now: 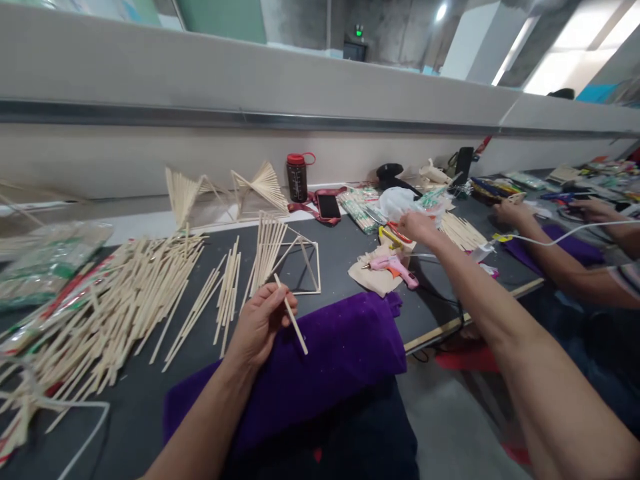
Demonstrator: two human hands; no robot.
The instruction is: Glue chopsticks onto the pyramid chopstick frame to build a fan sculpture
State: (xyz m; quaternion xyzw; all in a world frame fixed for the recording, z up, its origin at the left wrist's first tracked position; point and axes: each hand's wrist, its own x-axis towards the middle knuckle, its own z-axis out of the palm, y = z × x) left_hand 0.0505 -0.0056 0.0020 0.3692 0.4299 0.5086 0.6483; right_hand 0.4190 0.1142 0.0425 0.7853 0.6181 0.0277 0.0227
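Note:
My left hand pinches a short, square wooden stick that slants above a folded purple cloth. Far to the right, my right hand reaches over the table, its fingers closed at the handles of red-handled scissors. Below it lies a pink hot glue gun on a beige cloth. Just beyond my left hand, an open frame of glued sticks stands beside a fan of sticks.
Loose sticks heap on the left beside plastic-wrapped packs. Two twisted stick models stand by the wall, near a dark bottle and a phone. At the right, a co-worker's hand is over the table. A white cord crosses there.

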